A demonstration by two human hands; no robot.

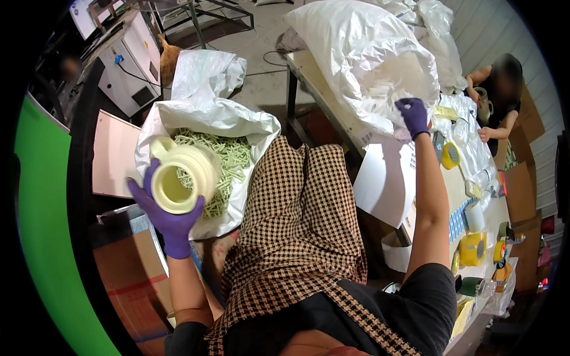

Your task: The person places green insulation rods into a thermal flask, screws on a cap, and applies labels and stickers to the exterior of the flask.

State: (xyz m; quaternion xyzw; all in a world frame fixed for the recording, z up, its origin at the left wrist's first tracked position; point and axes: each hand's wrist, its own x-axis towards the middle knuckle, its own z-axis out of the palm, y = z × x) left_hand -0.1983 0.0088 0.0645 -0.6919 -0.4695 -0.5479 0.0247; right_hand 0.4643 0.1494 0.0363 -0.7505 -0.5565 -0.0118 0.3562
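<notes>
My left hand (169, 222), in a purple glove, is closed around a pale yellow, hollow, cylindrical plastic part (203, 168) with a wide round opening and a small projection at its far side. I hold it above an open white sack (252, 121) full of short pale green sticks (233, 178). My right hand (414, 117), also gloved in purple, is at the mouth of a big white bag (332, 35) on the table. Its fingers are curled together; anything between them is too small to make out. Whitish translucent pieces (389, 86) lie inside that bag.
On the right table (442, 222) are white paper sheets (383, 184), a yellow tape roll (450, 155), more tape rolls and plastic bags. Another person (502, 98) handles a similar part at the far right. Cardboard boxes (127, 267) stand at my left, beside a green panel (50, 237).
</notes>
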